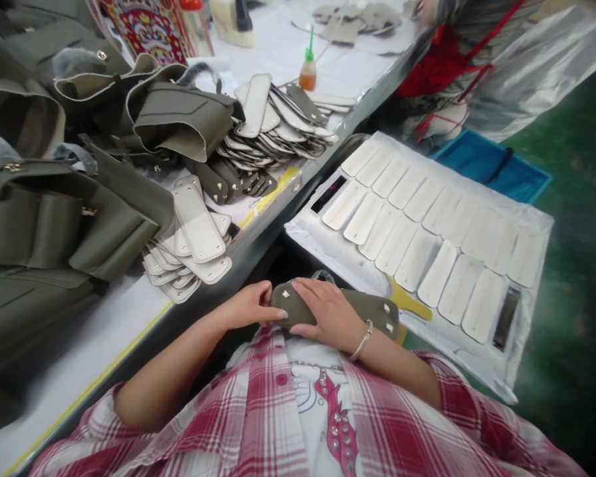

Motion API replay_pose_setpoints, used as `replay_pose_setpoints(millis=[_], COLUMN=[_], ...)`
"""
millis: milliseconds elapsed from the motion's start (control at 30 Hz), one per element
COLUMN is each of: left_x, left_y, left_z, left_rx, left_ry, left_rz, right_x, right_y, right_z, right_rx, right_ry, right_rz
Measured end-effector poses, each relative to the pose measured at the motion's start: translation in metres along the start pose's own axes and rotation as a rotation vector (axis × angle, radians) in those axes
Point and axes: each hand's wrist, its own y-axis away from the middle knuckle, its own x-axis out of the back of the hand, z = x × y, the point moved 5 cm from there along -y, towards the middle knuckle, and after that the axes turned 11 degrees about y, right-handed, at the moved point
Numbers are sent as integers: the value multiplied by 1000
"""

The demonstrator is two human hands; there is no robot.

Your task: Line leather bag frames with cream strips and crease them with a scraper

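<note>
Close in front of my body is an olive-green bag base panel (362, 306), long with rounded corners and small pale metal prongs near its ends. My left hand (251, 305) pinches its left end between thumb and fingers. Across the panel's left half lies my right hand (322, 308), palm down with its fingers stretched over the surface; the panel's middle is hidden under it. To the left, on the table edge, rests a stack of pale panels (198, 222) with metal studs at their corners. Further up are dark green panels (218, 182) with similar prongs.
A white board (531, 265) on my right carries rows of pale strips. Olive-green bags (59, 225) crowd the table's left. A heap of pale panels (273, 129) and a small bottle of orange liquid (308, 71) stand further back. A blue bin (496, 165) sits beyond the board.
</note>
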Motion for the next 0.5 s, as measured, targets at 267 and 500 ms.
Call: replay_pose_setpoints(millis=[267, 500], left_x=[4, -6], left_y=[5, 14], left_z=[6, 39], left_rx=[-96, -322], left_ry=[-250, -645], left_rz=[51, 53], right_x=[0, 0], right_y=[-2, 5], right_z=[-9, 6], right_rx=[-59, -50], right_ry=[3, -43], right_rz=[68, 52])
